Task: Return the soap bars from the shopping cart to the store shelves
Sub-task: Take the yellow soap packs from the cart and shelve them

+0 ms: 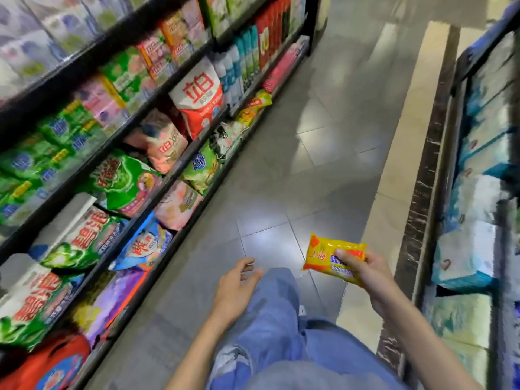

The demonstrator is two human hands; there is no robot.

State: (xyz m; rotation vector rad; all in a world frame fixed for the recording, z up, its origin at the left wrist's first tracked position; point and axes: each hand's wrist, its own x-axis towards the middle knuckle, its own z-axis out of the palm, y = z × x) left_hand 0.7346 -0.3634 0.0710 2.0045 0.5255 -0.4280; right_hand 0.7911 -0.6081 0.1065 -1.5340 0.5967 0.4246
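Aisle view, looking down, with blur at the edges. We record the right hand (368, 273) gripping one soap bar (326, 254), a yellow wrapper with red and purple print. The thumb (346, 256) lies across the front face and the other fingers curl round behind it, mostly hidden. The bar is held roughly level in the air above the grey tiled floor (281, 178), touching neither shelf unit and nearer the right-hand one. We log the left hand (236, 288) as holding nothing: fingers loosely spread and slightly bent, palm turned inward, just above the knee of the blue jeans (278, 319). On the person's left, the black left shelving (92, 52) runs down the aisle in several tiers, packed with soft bags. Among these we pick out a red-and-white bag (199, 99) standing on a middle tier and a green bag (123, 184) lying tilted one tier lower. Most of the lettering is too smeared to read. On the right, the dark right shelving (461, 80) carries stacked pale blue-and-white packs (467, 257). A light strip with a dark marbled border lies along that unit's base.
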